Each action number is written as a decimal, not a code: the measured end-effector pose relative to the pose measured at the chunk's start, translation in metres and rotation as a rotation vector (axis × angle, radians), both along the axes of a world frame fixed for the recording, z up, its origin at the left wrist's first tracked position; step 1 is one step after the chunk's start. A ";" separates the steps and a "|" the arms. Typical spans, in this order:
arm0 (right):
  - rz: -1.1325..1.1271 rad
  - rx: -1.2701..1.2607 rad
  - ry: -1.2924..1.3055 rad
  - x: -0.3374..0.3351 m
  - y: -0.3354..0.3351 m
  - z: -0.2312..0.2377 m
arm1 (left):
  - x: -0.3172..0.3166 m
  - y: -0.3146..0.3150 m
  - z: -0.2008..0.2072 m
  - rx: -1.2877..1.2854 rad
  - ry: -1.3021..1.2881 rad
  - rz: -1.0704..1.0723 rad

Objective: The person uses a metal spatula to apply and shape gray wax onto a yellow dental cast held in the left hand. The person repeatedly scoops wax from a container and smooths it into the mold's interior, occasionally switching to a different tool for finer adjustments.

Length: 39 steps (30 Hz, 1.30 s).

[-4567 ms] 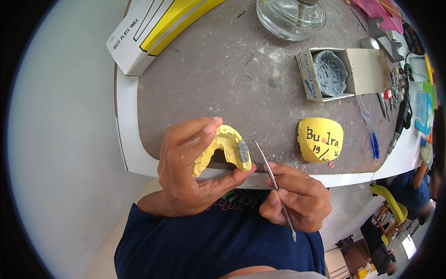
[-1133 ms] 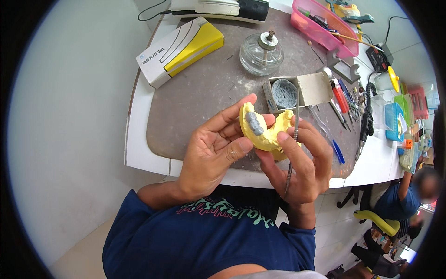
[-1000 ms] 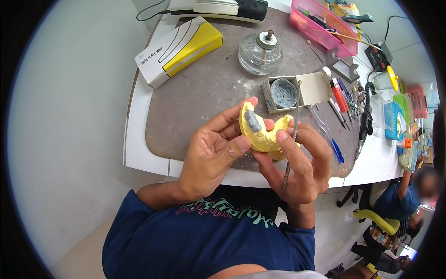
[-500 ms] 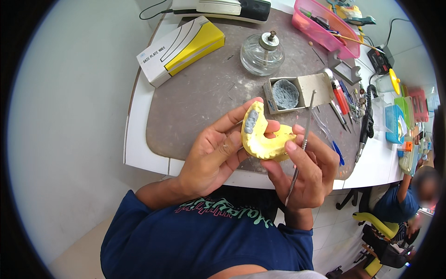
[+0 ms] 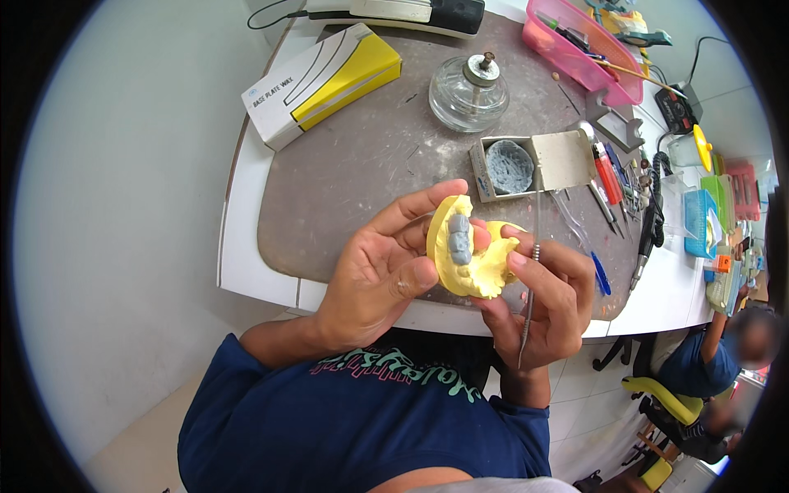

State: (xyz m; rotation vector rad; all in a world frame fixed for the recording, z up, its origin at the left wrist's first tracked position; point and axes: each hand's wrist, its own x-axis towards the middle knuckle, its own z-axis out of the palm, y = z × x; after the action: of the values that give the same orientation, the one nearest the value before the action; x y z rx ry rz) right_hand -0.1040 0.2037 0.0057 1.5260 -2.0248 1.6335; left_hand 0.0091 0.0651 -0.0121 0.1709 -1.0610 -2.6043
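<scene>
Left hand: our left hand (image 5: pixel 380 275) grasps the yellow dental cast (image 5: pixel 468 256) from its left side, index finger stretched over the top rim, thumb pressed on the lower lobe.
Right hand: our right hand (image 5: pixel 546 300) is closed around a thin metal instrument (image 5: pixel 531 271), which runs upright through the fingers. The same fingers steady the cast's right side.
Cast position: we hold the cast in the air above the near edge of the grey work mat (image 5: pixel 370 164), near that edge's right end and not touching the mat.
Cast detail: a strip of grey wax teeth (image 5: pixel 459 239) sits on the arch and faces us.
Change: against the earlier views, the cast has been turned more upright, so the grey strip now shows full-on. The instrument tip has lifted clear of the strip and points away, toward the far side.
Meaning: we judge this as an inspection pause. The wax work is being checked, not carved.
Mat, far side: a glass spirit lamp (image 5: pixel 469 85) stands near the far edge. A small open box with grey material (image 5: pixel 508 167) lies to the right of centre.
Far left corner: a white and yellow carton (image 5: pixel 320 82) lies there.
Right edge: loose hand tools (image 5: pixel 612 185) lie just beyond it.
</scene>
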 end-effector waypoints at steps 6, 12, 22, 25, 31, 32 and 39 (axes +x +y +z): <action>-0.030 0.018 0.068 -0.004 -0.001 0.003 | 0.001 0.003 -0.003 -0.018 0.021 0.156; -0.107 -0.257 -0.221 0.003 -0.001 -0.009 | 0.004 0.002 -0.003 -0.022 -0.018 0.238; -0.163 -0.098 -0.065 -0.024 0.011 0.011 | 0.006 -0.006 -0.004 -0.136 -0.029 0.284; -0.123 -0.082 -0.186 -0.049 0.006 0.031 | 0.008 -0.016 0.007 -0.213 -0.116 0.227; -0.080 0.045 -0.354 -0.081 -0.024 0.056 | 0.013 -0.048 0.042 -0.376 -0.266 -0.032; -0.089 0.094 -0.339 -0.085 -0.028 0.059 | 0.007 -0.056 0.048 -0.438 -0.262 -0.098; -0.250 0.273 0.312 -0.120 -0.012 0.058 | -0.039 -0.063 0.040 -0.388 -0.228 -0.170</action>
State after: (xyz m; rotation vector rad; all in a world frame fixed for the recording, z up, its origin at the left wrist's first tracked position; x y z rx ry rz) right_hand -0.2235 0.1919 0.0634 1.4242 -2.2140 0.9946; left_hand -0.0299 0.0022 0.0277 0.3010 -1.7043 -2.5020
